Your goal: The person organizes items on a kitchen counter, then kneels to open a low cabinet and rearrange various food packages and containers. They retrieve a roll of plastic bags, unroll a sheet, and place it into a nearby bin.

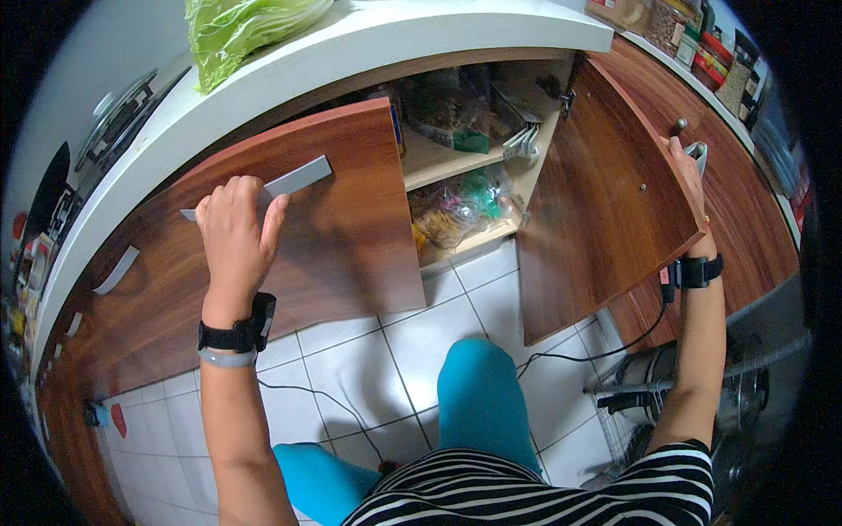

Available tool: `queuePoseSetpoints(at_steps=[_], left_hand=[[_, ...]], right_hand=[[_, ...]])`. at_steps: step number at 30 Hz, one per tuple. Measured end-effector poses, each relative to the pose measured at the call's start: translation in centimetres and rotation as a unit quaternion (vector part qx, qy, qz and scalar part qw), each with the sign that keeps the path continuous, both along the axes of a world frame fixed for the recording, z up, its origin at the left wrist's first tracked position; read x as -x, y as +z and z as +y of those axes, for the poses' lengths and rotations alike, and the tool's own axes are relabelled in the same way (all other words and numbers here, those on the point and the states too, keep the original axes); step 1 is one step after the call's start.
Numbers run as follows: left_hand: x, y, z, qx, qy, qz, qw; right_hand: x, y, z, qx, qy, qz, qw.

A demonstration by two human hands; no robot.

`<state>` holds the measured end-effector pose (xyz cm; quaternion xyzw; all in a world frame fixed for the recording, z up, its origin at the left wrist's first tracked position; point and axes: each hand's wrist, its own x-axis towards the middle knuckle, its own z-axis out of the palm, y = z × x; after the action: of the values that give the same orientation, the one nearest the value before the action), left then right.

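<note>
My left hand (235, 227) is closed over the flat grey handle (299, 176) of the left wood-grain cabinet door (355, 230), which stands ajar. The right cabinet door (598, 197) is swung wide on its hinge. My right hand (689, 174) holds that door from its outer side, at a grey handle (700, 158); the door edge hides part of the hand. Between the doors, the cabinet's upper shelf (427, 171) bears bagged goods (447, 108) and a stack of packets (523, 141). Clear plastic bags of food (454, 214) lie on the lower level.
A leafy cabbage (247, 39) overhangs the white countertop (395, 29). Jars (714, 59) line the right counter. A wire rack with pots (658, 388) stands at lower right. A black cable (592, 358) runs from my right wrist; another cable (316, 392) crosses the tiled floor (421, 355).
</note>
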<state>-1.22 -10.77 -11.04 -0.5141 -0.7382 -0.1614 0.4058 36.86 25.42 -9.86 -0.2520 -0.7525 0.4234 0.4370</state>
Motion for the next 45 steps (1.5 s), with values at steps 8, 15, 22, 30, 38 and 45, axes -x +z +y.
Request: queuePoseSetpoints(at_steps=[8, 15, 22, 30, 38, 45], left_hand=[[-0.8, 0.4, -4.3, 0.011, -0.072, -0.076, 0.994], [-0.4, -0.3, -8.4, -0.026, -0.157, -0.144, 0.977], [3.3, -3.5, -17.4, -0.074, -0.18, -0.314, 0.929], [6.1, -4.7, -26.9, -0.197, -0.124, -0.455, 0.859], [6.3, -4.4, -29.0, -0.248, -0.122, -0.503, 0.819], [5.0, -3.1, -28.3, -0.257, -0.134, -0.53, 0.797]], right_hand=[[-1.1, 1.3, 1.7, 0.001, -0.057, -0.098, 0.994], [-1.9, 1.1, 2.7, -0.002, -0.116, -0.067, 0.991], [-2.4, 2.1, 3.1, 0.072, -0.065, -0.094, 0.991], [-3.6, 2.3, 3.4, 0.033, 0.01, -0.117, 0.993], [-6.3, 5.8, -6.7, -0.469, -0.247, -0.184, 0.828], [1.9, -0.1, -19.2, -0.41, 0.027, -0.129, 0.903]])
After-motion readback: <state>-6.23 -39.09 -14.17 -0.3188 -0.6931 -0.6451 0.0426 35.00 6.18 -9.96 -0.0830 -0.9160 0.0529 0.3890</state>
